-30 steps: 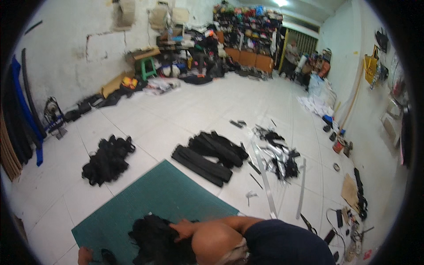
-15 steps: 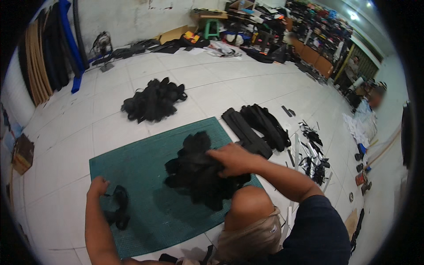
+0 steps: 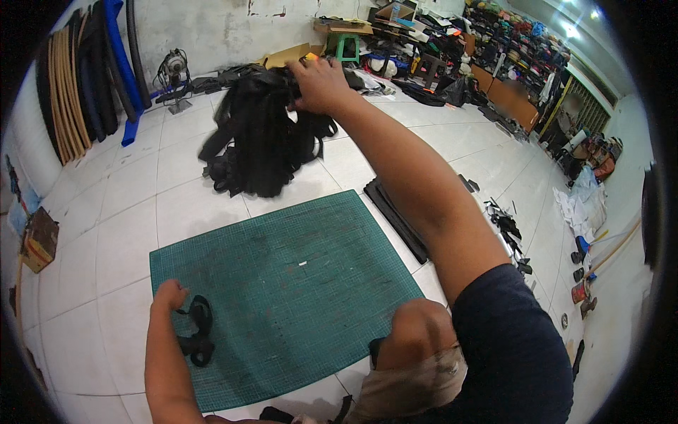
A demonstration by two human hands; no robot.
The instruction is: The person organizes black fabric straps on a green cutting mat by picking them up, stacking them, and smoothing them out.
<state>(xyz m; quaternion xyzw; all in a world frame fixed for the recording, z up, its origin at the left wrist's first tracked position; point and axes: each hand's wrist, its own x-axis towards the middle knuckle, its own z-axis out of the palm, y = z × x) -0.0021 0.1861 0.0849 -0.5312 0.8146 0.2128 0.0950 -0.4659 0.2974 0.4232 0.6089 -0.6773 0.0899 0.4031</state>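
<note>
Black strap bundle: top pinched in your right hand; likely soft, best gathered there. Left hand: grip unclear.

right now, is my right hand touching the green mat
Apart: the head view shows your right hand beyond the green mat, with floor tiles between them.

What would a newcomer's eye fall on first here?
Probably the big green mat on the white floor, at lower centre. Next, the tangled black bundle at the right grip, beyond the mat's far edge. The bright blue strip standing at upper left also catches the eye.
</note>
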